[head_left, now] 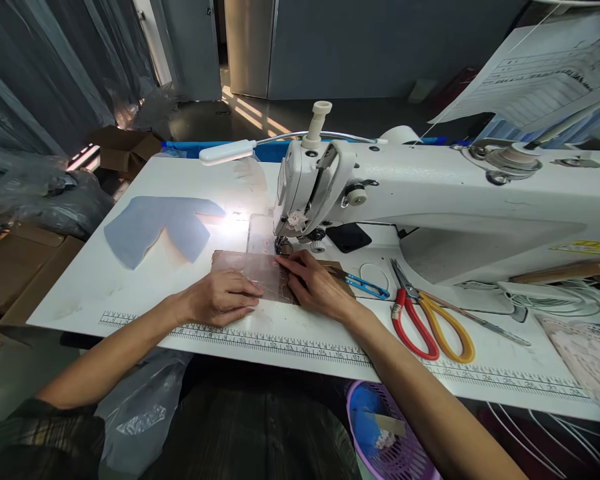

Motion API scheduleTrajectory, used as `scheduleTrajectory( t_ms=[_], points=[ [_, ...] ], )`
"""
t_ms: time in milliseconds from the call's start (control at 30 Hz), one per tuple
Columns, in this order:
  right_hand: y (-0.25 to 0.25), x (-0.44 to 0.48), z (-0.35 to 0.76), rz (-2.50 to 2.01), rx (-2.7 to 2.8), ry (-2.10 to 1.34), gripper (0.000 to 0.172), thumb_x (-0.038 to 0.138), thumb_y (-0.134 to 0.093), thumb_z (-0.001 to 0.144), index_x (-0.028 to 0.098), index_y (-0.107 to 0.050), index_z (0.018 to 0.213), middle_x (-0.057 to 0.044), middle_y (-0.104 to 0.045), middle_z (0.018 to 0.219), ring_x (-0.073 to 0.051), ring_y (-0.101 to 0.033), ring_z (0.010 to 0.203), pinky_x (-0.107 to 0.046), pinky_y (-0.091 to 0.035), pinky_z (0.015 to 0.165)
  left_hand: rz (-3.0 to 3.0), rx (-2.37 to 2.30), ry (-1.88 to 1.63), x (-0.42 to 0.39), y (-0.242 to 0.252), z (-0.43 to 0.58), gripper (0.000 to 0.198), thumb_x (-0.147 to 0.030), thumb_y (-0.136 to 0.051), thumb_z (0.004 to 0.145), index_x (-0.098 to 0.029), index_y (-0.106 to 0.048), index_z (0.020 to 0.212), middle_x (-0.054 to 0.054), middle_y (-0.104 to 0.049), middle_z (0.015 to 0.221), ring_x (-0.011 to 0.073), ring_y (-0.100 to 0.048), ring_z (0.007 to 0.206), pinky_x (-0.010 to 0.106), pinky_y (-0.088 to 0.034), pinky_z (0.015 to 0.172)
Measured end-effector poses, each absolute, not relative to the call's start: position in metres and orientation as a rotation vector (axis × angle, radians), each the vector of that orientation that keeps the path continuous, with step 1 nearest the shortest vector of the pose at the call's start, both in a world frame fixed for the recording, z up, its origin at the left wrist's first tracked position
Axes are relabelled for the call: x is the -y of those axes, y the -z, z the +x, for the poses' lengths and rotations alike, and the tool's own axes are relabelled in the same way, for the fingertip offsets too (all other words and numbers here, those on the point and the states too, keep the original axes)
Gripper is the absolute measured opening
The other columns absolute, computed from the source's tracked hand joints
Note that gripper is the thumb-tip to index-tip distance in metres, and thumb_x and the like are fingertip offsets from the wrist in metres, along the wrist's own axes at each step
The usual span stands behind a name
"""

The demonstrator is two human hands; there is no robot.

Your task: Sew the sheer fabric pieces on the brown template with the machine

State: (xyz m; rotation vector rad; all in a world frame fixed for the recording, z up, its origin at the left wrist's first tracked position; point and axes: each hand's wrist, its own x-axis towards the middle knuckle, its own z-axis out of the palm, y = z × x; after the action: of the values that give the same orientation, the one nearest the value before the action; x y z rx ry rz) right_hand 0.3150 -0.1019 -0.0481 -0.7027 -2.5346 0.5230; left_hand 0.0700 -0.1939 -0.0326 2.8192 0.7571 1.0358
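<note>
A see-through, pinkish rectangular sheet (245, 265) lies over brown material under the needle area of a white sewing machine (305, 180). On its left part rests my left hand (223, 298), closed, with bent fingers held together at the sheet's front edge. My right hand (319, 283) presses on the sheet's right side with fingers stretched and apart, the index fingertip close to the presser foot (283, 245). What lies under the right palm is hidden. Blue thread snips (365, 285) lie just beyond the right wrist.
Scissors (420, 320) with red and yellow handles lie right of my forearm, beside tweezers (500, 328). A blue-grey cut piece (165, 227) is at the left. A printed ruler (280, 343) runs along the front edge. A purple basket (353, 407) stands below. White lace (580, 353) lies far right.
</note>
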Motion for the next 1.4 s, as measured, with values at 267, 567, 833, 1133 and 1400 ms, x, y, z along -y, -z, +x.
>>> scheduleTrajectory(
  t_ms=[267,567,833,1133,1400],
  points=[
    [0.042,0.109,0.319,-0.701,2.469,-0.566,0.043,0.015,-0.043,0.091,0.026,-0.063,0.127,-0.010,-0.058,0.113,-0.023,-0.062,0.104,-0.044,-0.056,0.092,2.749,-0.793,-1.001,0.194,0.031,0.069,0.011,-0.011,-0.060,0.086,-0.015,-0.070,0.088,0.011,-0.075,0.097,0.0204,-0.071,0.086,0.036,-0.059,0.072],
    [0.045,0.107,0.316,-0.654,2.613,-0.330,0.039,0.013,-0.040,0.093,0.019,-0.061,0.126,-0.015,-0.055,0.109,-0.025,-0.057,0.103,-0.047,-0.056,0.091,2.690,-0.903,-0.992,0.199,0.029,0.072,0.012,-0.008,-0.052,0.078,-0.015,-0.060,0.074,0.007,-0.072,0.079,0.0169,-0.067,0.074,0.031,-0.058,0.064],
    [0.038,0.111,0.308,-0.678,2.710,-0.258,0.042,0.008,-0.039,0.092,0.013,-0.060,0.127,-0.017,-0.055,0.102,-0.027,-0.056,0.097,-0.047,-0.056,0.088,2.134,-1.385,-1.309,0.202,0.014,0.067,0.013,-0.014,-0.054,0.080,-0.015,-0.055,0.067,0.009,-0.072,0.094,0.0098,-0.059,0.060,0.022,-0.048,0.049],
    [0.034,0.096,0.321,-0.761,2.589,-0.604,0.044,0.012,-0.042,0.089,0.021,-0.063,0.126,-0.011,-0.060,0.111,-0.022,-0.064,0.096,-0.043,-0.057,0.088,2.721,-0.913,-1.050,0.199,0.027,0.077,0.012,-0.008,-0.053,0.076,-0.017,-0.061,0.074,0.006,-0.074,0.083,0.0172,-0.067,0.073,0.035,-0.052,0.068],
    [0.039,0.098,0.320,-0.665,2.607,-0.604,0.039,0.017,-0.044,0.091,0.023,-0.068,0.121,-0.011,-0.056,0.110,-0.020,-0.062,0.098,-0.042,-0.055,0.092,2.796,-0.842,-1.008,0.198,0.026,0.076,0.012,-0.005,-0.055,0.079,-0.014,-0.062,0.080,0.008,-0.075,0.086,0.0175,-0.067,0.072,0.035,-0.050,0.068]
  ],
)
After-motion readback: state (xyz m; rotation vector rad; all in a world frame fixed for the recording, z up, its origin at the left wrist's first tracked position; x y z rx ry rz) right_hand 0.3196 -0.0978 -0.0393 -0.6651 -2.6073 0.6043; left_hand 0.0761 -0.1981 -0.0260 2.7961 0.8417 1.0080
